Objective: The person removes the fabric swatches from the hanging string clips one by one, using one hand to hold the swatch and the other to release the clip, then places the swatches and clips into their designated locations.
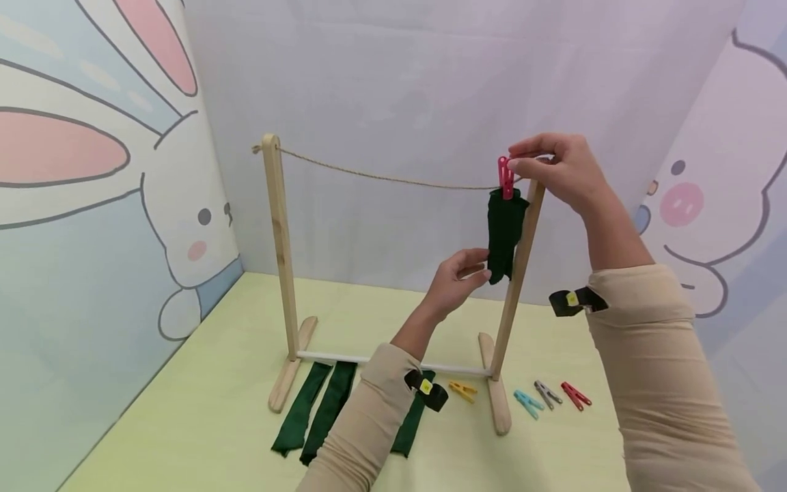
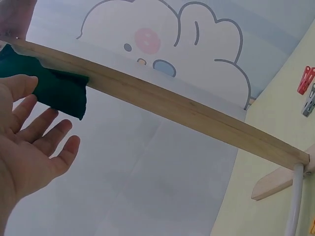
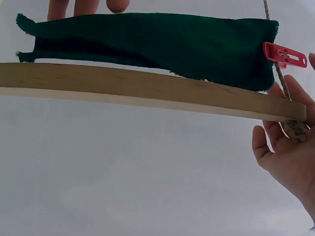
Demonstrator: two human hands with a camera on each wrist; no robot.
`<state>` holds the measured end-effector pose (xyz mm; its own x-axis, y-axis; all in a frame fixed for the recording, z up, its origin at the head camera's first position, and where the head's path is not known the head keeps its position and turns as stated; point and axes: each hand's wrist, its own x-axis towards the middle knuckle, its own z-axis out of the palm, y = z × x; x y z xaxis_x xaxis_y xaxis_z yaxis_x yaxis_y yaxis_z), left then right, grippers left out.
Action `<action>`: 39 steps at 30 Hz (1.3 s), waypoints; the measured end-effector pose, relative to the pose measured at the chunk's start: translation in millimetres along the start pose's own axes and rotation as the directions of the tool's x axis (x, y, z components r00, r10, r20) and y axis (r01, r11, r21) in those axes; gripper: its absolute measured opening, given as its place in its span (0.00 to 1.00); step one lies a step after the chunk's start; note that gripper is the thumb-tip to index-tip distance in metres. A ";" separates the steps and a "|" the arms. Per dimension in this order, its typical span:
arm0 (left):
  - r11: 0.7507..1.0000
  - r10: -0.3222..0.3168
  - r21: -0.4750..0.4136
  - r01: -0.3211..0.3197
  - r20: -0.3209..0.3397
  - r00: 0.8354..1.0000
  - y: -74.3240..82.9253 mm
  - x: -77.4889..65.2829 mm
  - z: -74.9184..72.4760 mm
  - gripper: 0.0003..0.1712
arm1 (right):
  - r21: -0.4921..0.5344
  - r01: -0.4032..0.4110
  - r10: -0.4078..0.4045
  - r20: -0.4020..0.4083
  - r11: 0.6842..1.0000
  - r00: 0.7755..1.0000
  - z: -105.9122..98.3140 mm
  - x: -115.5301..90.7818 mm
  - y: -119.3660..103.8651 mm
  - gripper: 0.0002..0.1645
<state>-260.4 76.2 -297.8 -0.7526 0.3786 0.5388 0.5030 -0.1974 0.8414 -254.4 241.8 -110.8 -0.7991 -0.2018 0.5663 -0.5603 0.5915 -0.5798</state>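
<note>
A strip of dark green cloth (image 1: 505, 232) hangs from the twine (image 1: 393, 180) near the right wooden post (image 1: 519, 273). A red clothespin (image 1: 506, 179) clips its top edge over the twine. My right hand (image 1: 562, 167) is at the post's top, thumb and forefinger right by the clothespin's handles. In the right wrist view, that hand's other fingers (image 3: 275, 132) spread loosely behind the twine's knotted end. My left hand (image 1: 455, 280) is at the cloth's lower left edge. Its thumb overlaps the cloth in the left wrist view, with the fingers loosely spread below.
More green cloth strips (image 1: 301, 417) lie on the pale yellow table (image 1: 203, 424), partly behind my left forearm. A yellow clothespin (image 1: 462, 391) is left of the stand's right foot (image 1: 499, 406). Blue (image 1: 529, 403), grey (image 1: 547, 394) and red clothespins (image 1: 576, 395) lie right of it.
</note>
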 end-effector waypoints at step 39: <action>0.997 -0.061 -0.042 0.060 -0.039 0.997 35.7 -17.4 -13.1 0.12 | 0.032 0.052 -0.048 -0.101 0.998 0.994 1.3 -2.9 -5.2 0.11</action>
<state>-234.9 50.7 -276.6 -0.7982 0.3540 0.4874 0.4389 -0.2125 0.8731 -249.4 238.4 -110.2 -0.7452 -0.1503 0.6496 -0.6074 0.5551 -0.5683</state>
